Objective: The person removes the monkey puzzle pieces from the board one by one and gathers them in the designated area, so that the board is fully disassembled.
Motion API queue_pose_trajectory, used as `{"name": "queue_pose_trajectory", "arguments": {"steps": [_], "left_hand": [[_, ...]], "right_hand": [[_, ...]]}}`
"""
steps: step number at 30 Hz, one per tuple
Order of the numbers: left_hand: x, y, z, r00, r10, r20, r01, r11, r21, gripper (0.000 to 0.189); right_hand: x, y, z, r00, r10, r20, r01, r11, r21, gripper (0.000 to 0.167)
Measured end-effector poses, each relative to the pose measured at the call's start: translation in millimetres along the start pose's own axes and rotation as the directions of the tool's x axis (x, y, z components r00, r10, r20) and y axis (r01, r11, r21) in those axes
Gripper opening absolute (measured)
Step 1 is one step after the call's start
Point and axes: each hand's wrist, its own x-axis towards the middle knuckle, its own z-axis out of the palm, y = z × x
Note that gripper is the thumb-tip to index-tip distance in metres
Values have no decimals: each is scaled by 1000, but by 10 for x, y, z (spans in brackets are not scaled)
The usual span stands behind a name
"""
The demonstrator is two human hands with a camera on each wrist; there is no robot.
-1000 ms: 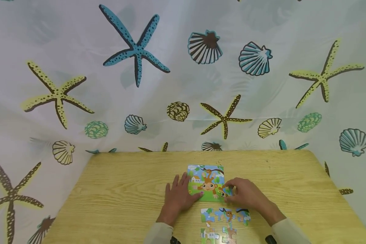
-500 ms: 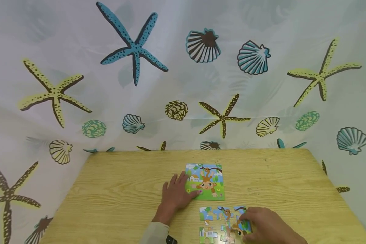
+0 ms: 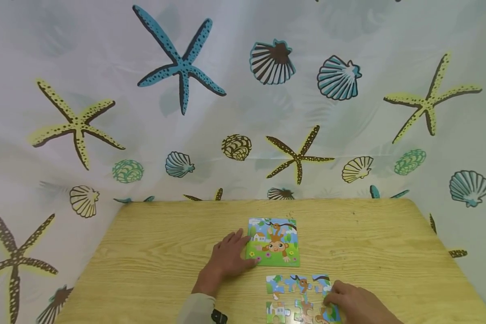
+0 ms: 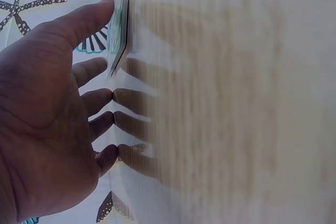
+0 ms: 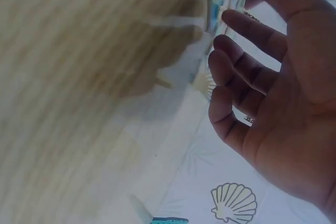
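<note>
My left hand (image 3: 228,258) lies at the left edge of a square picture board (image 3: 281,252) showing a monkey hanging from a branch. Its thumb touches the board near the lower left corner; the fingers (image 4: 100,100) are spread, tips on the tabletop. My right hand (image 3: 358,303) holds a jigsaw piece (image 3: 333,311) at its right side, low over the table at the right of the second row of pieces. The index finger shows at the piece's upper edge, while the thumb is out of sight in the head view.
Below the board several jigsaw pieces lie in rows: a tree piece (image 3: 274,284), a branch piece (image 3: 299,284), a corner piece (image 3: 321,282), a house piece (image 3: 276,311) and a brown monkey piece (image 3: 304,310). A shell-and-starfish curtain (image 3: 243,112) surrounds the wooden table (image 3: 166,252).
My right hand has carried the jigsaw piece from the board's lower right corner down to the second row of pieces. My left hand has slid slightly left, off the board's face to its edge.
</note>
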Motion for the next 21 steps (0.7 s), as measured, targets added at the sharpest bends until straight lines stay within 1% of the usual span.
{"name": "queue_pose_trajectory", "arguments": {"steps": [2,5,6,10,12,16,18,21], "left_hand": [[4,-13,-23,1000,10,14,-10,1000,28,71],[-3,-22,-58,1000,7,22,-8,999,42,69],[-11,-21,-72,1000,6,22,-7,999,38,69],[-42,-10,-102,1000,9,23,-9,1000,6,69],[-42,-15,-91,1000,16,17,-16,1000,-3,69],[-20,-24,-57,1000,28,12,-28,999,-17,69],[-17,-30,-54,999,34,14,-33,999,-19,69],[-11,-36,-64,999,30,20,-30,999,-13,69]], "right_hand": [[59,-30,-51,999,30,23,-31,998,61,51],[250,-67,-125,998,51,29,-55,990,130,40],[341,-74,-140,999,51,18,-53,989,140,34],[773,-90,-148,999,33,-39,-29,994,103,29],[1005,-113,-141,998,42,-45,-38,996,83,29],[1390,-180,-103,998,54,-14,-53,996,67,33],[1545,-210,-61,998,55,10,-56,996,70,37],[1724,-253,-3,998,51,48,-55,996,75,41]]}}
